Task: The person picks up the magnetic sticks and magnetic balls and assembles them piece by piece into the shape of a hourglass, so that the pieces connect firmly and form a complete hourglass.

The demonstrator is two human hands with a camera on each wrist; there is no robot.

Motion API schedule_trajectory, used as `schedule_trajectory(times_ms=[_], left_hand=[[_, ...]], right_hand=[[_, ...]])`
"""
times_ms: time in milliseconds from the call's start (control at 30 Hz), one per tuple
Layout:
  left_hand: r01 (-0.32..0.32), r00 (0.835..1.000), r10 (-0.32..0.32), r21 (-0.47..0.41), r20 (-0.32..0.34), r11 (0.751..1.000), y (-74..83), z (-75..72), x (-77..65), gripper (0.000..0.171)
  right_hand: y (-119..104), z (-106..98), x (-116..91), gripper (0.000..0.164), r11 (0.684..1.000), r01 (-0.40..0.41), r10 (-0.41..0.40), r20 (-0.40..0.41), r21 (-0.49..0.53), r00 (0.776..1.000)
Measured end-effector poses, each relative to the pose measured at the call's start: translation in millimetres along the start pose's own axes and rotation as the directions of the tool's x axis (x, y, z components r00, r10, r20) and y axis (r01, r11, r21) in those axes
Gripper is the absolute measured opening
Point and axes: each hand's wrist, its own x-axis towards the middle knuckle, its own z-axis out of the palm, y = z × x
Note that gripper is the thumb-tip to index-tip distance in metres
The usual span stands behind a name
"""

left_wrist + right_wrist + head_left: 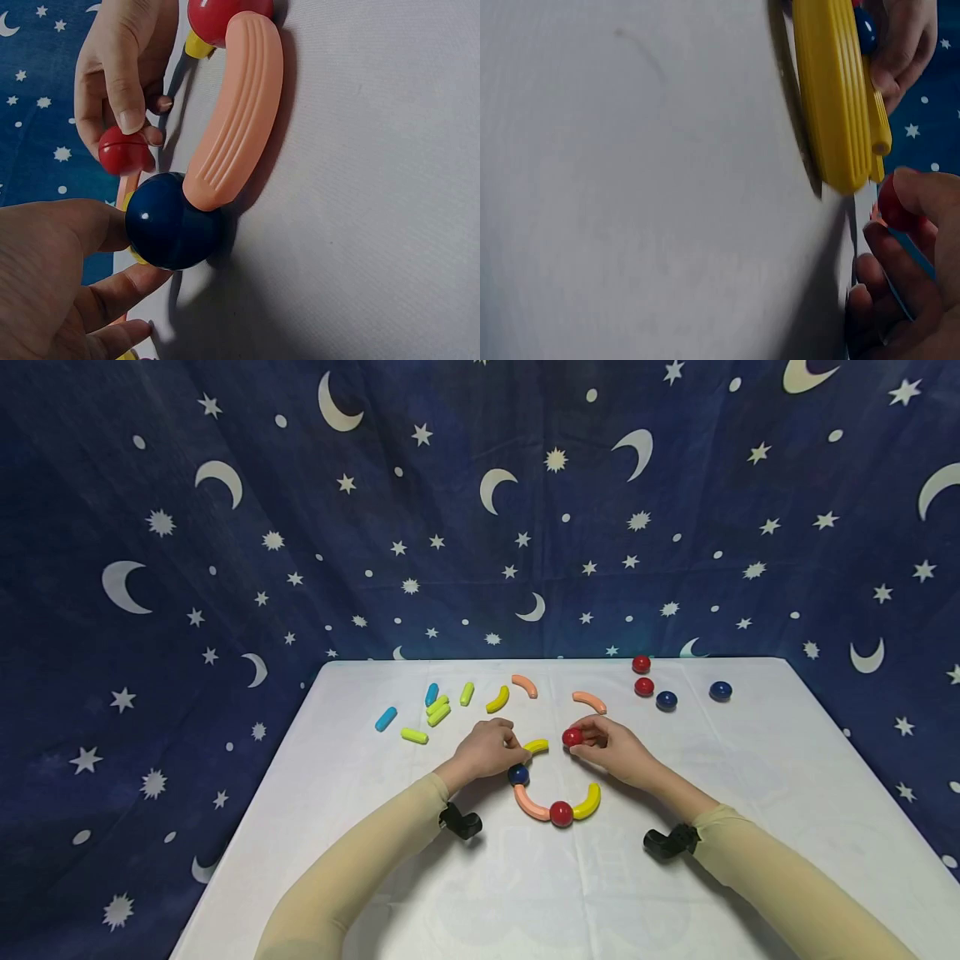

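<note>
A ring of toy pieces lies unclosed on the white table. It runs from a yellow curved rod (537, 746) through a dark blue ball (518, 774), a salmon curved rod (238, 112) and a red ball (561, 813) to another yellow curved rod (832, 97). My left hand (491, 749) pinches the upper yellow rod beside the blue ball; that ball partly hides the fingertips in the left wrist view. Between thumb and fingers, my right hand (617, 750) holds a second red ball (572, 737), across a gap from the upper yellow rod's free end.
Several straight lime rods (414, 736) and two blue rods (386, 719) lie at the back left. Behind the hands are a loose yellow curved rod (497, 699) and two salmon ones (589, 702). Red balls (643, 687) and blue balls (721, 691) sit back right, before a starry cloth (450, 502).
</note>
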Motion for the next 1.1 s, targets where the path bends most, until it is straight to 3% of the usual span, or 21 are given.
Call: schedule_trajectory(times_ms=[133,633,833,1000,1100], left_hand=[[0.001,1.000,-0.001,-0.001,-0.001,1.000,-0.5,0.4,0.8,0.029],[0.000,1.000,-0.001,0.003,0.008,1.000,-1.9,0.8,1.8,0.030],[-0.004,1.000,0.004,0.025,0.013,1.000,-2.1,-0.4,2.1,0.034],[0.005,1.000,-0.005,-0.001,0.016,1.000,-0.3,-0.6,1.3,0.027],[0.005,1.000,-0.005,-0.002,0.017,1.000,0.7,-0.5,0.9,0.025]], right_hand=[[-4,6,1,0.039,0.999,0.053,-0.053,0.027,-0.012,0.998],[-7,16,10,0.040,0.996,0.003,0.002,0.062,-0.092,0.998],[-10,16,13,0.042,0.994,0.032,-0.023,0.094,-0.101,0.995],[-15,18,17,0.044,0.995,0.048,-0.035,0.152,-0.085,0.988],[-15,16,16,0.045,0.994,0.054,-0.040,0.144,-0.094,0.989]])
